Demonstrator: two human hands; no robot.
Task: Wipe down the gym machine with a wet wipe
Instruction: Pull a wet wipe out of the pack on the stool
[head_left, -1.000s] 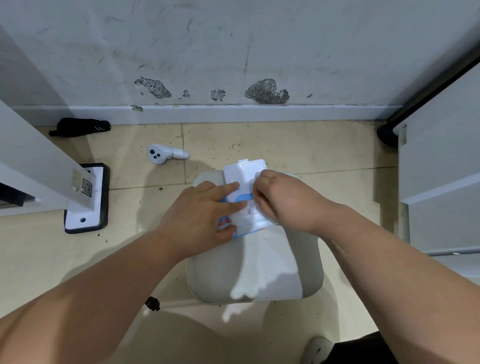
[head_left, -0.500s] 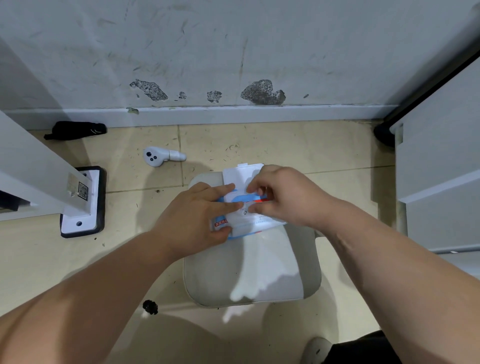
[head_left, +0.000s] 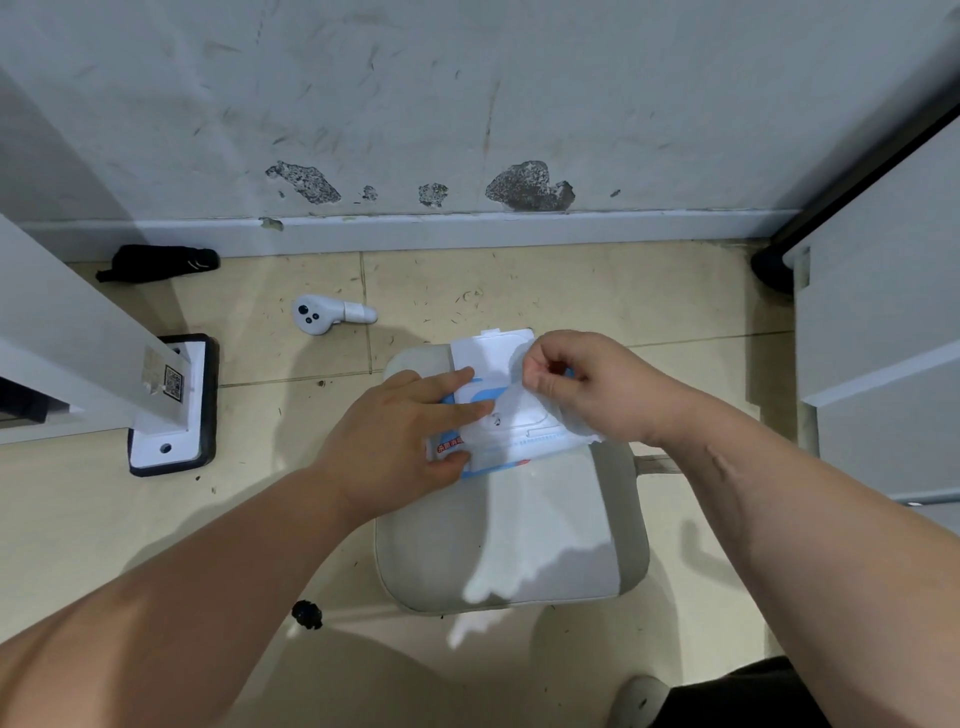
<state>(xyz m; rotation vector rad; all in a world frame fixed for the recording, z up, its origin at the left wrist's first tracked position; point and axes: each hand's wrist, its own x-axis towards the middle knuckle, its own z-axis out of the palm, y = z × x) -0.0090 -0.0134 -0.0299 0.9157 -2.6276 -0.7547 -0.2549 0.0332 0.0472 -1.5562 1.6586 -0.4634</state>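
A blue and white pack of wet wipes (head_left: 498, 447) lies on the far end of the grey padded seat (head_left: 519, 540) of the gym machine, its white lid (head_left: 488, 351) flipped up. My left hand (head_left: 405, 441) holds the pack down, thumb curled round its near edge and fingers laid across the top. My right hand (head_left: 582, 389) pinches a white wet wipe (head_left: 524, 402) between thumb and fingers, lifted partly out of the pack's opening.
A white machine post (head_left: 67, 332) with a black-edged foot plate (head_left: 176, 410) stands at left. A white controller (head_left: 327, 314) and a black object (head_left: 156, 262) lie on the tiled floor by the wall. White panels (head_left: 883, 338) rise at right.
My right hand has risen up and to the right, drawing a wipe out of the pack. The left hand has stayed on the pack.
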